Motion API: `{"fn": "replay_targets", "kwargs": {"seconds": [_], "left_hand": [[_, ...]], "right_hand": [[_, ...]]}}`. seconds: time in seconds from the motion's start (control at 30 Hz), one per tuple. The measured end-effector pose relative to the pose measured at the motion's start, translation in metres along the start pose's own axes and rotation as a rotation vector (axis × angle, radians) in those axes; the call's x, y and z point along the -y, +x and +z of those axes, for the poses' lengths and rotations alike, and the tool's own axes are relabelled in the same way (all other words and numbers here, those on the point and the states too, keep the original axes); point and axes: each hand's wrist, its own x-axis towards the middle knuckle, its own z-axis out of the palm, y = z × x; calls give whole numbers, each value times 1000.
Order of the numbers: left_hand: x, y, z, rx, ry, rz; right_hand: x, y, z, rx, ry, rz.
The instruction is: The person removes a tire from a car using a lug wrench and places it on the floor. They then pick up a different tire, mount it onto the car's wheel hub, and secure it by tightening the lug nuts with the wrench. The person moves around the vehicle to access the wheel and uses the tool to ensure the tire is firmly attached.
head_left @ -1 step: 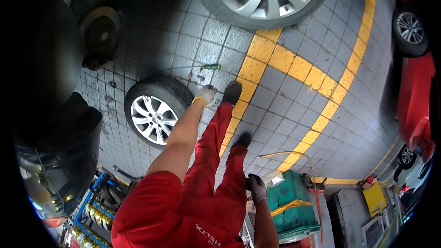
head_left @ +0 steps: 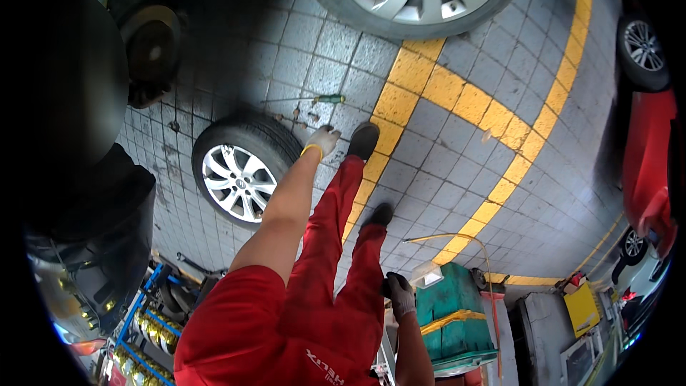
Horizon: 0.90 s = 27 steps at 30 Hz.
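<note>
My left hand (head_left: 325,141), in a pale work glove with a yellow cuff, hangs over the floor just right of a wheel (head_left: 241,184). Its fingers are apart and hold nothing. That wheel has a silver spoked rim and a black tyre, and its rim faces up. Beyond the hand lies a long thin tool (head_left: 330,99) with a green handle, near several small brown bits. My right hand (head_left: 400,293), in a grey and black glove, is beside my right leg, left of a green bin (head_left: 446,307). Its fingers are curled, and their contents cannot be made out.
A larger-looking wheel (head_left: 421,25) fills the top edge. At left a brake disc (head_left: 153,50) shows in shadow beside a dark car body (head_left: 93,229). A blue rack (head_left: 136,314) stands lower left. A thin hose (head_left: 471,238) arches by the bin; a red car (head_left: 647,164) is at right.
The view has shifted very slightly. My left hand has risen a little in the picture, and its fingers look more stretched out. My right hand stays by the bin.
</note>
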Motion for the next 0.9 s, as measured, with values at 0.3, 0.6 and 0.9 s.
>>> {"fn": "replay_targets", "kwargs": {"seconds": [0.3, 0.6, 0.9], "left_hand": [[-55, 116, 16, -197, -1031, -376], [-26, 149, -20, -290, -1131, -249], [-69, -101, -36, -500, -564, -241]], "right_hand": [[-27, 42, -25, -186, 130, 224], [-17, 37, -46, -223, 115, 250], [24, -1, -66, -171, -537, -150]]}}
